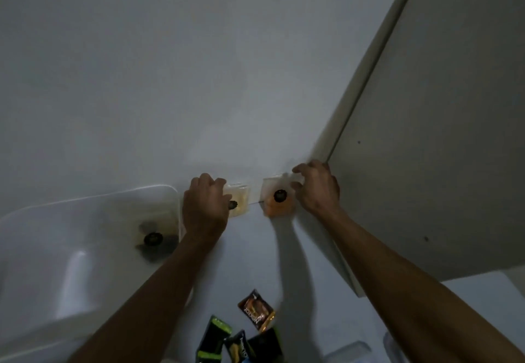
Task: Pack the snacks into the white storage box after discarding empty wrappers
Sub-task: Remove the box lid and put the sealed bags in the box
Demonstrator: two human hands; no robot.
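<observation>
My left hand (205, 203) is closed on a clear packet of pale yellow snack (240, 200) at the far edge of the white table, right beside the white storage box (51, 235). My right hand (317, 186) grips a clear packet of orange snack (277, 203) with a dark round label, near the wall. Inside the box lies one packet with a dark round label (152, 239). Near the bottom of the view lie a brown sachet (257, 309) and a cluster of dark green and black packets (241, 345).
A beige cabinet door (443, 124) stands to the right, its edge just behind my right hand. The white wall (170, 78) rises straight behind the table. A clear plastic lid or container (352, 351) shows at the bottom right.
</observation>
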